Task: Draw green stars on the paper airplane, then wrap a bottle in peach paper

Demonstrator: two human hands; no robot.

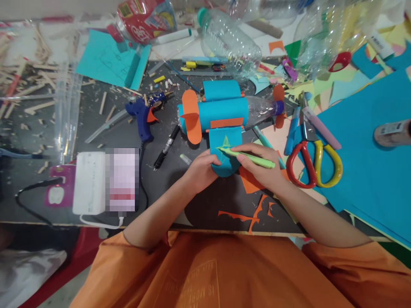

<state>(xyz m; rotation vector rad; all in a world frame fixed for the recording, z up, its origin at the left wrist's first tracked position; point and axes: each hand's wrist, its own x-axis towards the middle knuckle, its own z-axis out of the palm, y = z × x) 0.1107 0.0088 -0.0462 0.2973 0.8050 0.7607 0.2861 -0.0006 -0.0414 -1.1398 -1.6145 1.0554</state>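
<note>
Head camera shows the right hand [263, 171] pinching a green marker [263, 161], with its tip on the star [226, 144] of the blue wing [214, 137]. The left hand [203, 172] grips this wing's near end. The bottle plane [224, 110] lies on the worktop [205, 209], left of the scissors [310, 135].

"IS MORE" on the orange shirt [247, 269], lettering on the red bottle label [143, 21] illegible

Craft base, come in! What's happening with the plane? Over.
Left hand: gripping the near wing. Right hand: holding green marker, tip at star. Plane: lying on table. In the way: nothing seen; scissors beside right hand.
</note>
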